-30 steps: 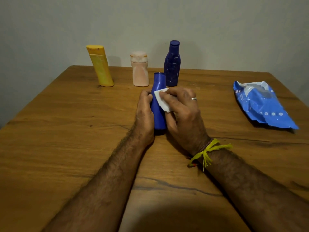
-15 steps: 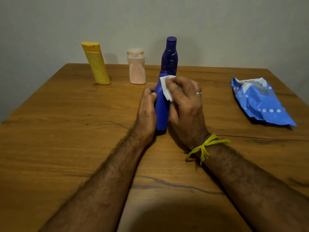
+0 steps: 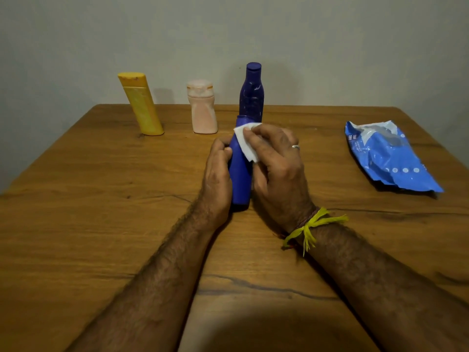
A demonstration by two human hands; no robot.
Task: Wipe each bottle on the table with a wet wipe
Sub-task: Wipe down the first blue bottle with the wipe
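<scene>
Wooden worktop (image 3: 76,224), grey wall. Blue bottle (image 3: 239,179) upright between my hands; left hand (image 3: 217,174) grips its side, right hand (image 3: 276,163) presses wipe (image 3: 245,142) near its neck, strokes run lengthwise.

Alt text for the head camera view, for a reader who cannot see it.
The left hand steadies an upright blue bottle on a wooden table while the right hand presses a white wipe to it. Behind stand yellow, pink and dark blue bottles; a blue wipe pack lies right.
</scene>
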